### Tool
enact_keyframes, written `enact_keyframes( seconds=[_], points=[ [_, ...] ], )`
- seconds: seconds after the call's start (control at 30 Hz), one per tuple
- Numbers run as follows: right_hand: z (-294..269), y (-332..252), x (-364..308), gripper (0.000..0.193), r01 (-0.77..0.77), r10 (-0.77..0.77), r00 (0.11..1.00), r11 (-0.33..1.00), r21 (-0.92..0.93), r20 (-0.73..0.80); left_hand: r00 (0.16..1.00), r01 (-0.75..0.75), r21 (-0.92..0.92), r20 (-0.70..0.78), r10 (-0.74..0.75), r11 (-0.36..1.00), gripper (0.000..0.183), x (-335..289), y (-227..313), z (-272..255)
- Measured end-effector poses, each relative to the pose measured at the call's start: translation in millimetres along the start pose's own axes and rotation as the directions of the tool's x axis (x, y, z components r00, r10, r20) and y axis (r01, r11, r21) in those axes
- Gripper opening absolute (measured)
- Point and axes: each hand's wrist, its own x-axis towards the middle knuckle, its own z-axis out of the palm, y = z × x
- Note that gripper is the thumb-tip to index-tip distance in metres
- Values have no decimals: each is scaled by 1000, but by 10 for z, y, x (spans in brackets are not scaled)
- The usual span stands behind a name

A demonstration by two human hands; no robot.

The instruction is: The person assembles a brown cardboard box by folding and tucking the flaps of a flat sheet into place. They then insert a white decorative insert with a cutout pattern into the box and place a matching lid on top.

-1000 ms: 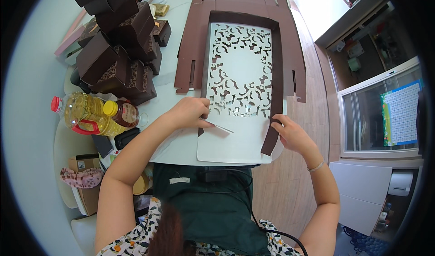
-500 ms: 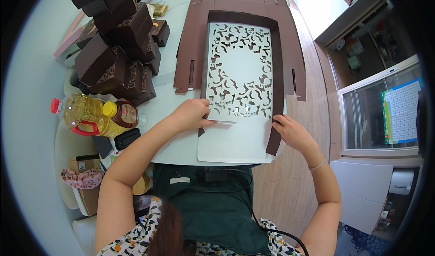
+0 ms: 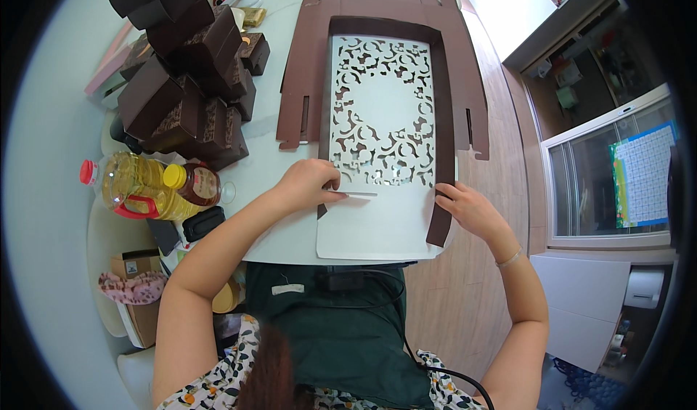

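A partly folded brown cardboard box (image 3: 445, 105) lies on the table, its dark walls raised at the far end and along both sides. Its floor is a white panel with curly cut-outs (image 3: 381, 105) and a shiny see-through sheet over part of it. Nearest me a plain white flap (image 3: 377, 228) lies flat. My left hand (image 3: 311, 183) pinches the near end of the left wall, where a thin white tab (image 3: 359, 194) sticks out from the fingertips. On the other side, my right hand (image 3: 468, 208) grips the right wall, whose loose dark end (image 3: 440, 225) hangs toward me.
Small dark brown boxes (image 3: 185, 83) are stacked at the far left. Nearer stand a jug of yellow oil (image 3: 134, 181) and a yellow-capped jar (image 3: 200, 183), close to my left forearm. The white table's (image 3: 265, 243) near edge lies before my dark green apron (image 3: 327, 330).
My left hand has shifted very slightly to the right at the left wall. My right hand keeps its grip, and the box lies as before.
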Motion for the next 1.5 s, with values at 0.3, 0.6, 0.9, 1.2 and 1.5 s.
enact_keyframes(
  seconds=[0.3, 0.6, 0.9, 1.2, 1.5],
  points=[
    [189, 152, 35, 15, 70, -78, 994, 993, -90, -78, 995, -61, -85, 69, 67, 995, 39, -30, -35, -99],
    [-49, 162, 43, 30, -41, 26, 998, 962, 270, 59, 962, -42, -228, 254, 101, 973, 35, 1, -60, -316],
    [9, 125, 98, 18, -198, 229, 973, 850, 489, -5, 997, 72, -238, 35, -66, 969, 20, -2, 40, -68],
    [192, 101, 188, 18, -229, 308, 946, 860, 455, -105, 965, 258, -158, 94, -246, 953, 23, 20, 130, -91],
    [128, 79, 234, 20, -309, 348, 938, 824, 475, 6, 978, 48, -308, 206, 17, 950, 35, 36, 22, -243]
  ],
)
